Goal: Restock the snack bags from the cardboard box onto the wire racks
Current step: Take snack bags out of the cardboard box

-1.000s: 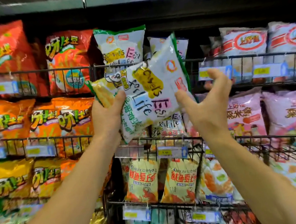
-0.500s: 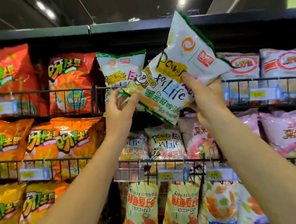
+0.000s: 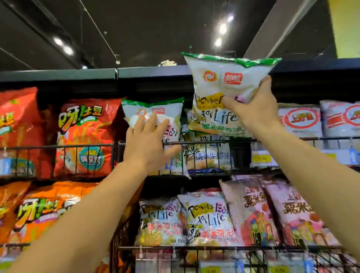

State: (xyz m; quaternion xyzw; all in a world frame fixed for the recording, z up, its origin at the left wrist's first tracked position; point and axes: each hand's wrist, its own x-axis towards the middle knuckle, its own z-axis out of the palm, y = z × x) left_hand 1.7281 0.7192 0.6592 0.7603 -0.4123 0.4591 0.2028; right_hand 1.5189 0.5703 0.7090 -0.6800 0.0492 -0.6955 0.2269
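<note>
**One bag up at the top rack, not yet seated**

The right hand grips a white, green-edged crinkly foil snack bag, its fingers clamped on the bag's lower right side. The bag hangs upright just above the black wire top rack, its bottom edge at about the rail, so it is not yet dropped in. The left hand lies flat, fingers apart and straight, against a matching white-and-green bag already standing in that rack to the left of the held one, seemingly pushing it aside to make room.

As to progress, the rack holds at least one more matching bag behind its rail, below the held one, and the racks beneath it look well filled with similar white packs and pink ones. Left of the top rack stand red and orange potato snack bags. The cardboard box is out of sight, so how many bags remain cannot be judged. This placement looks nearly done; lowering and releasing are left.
</note>
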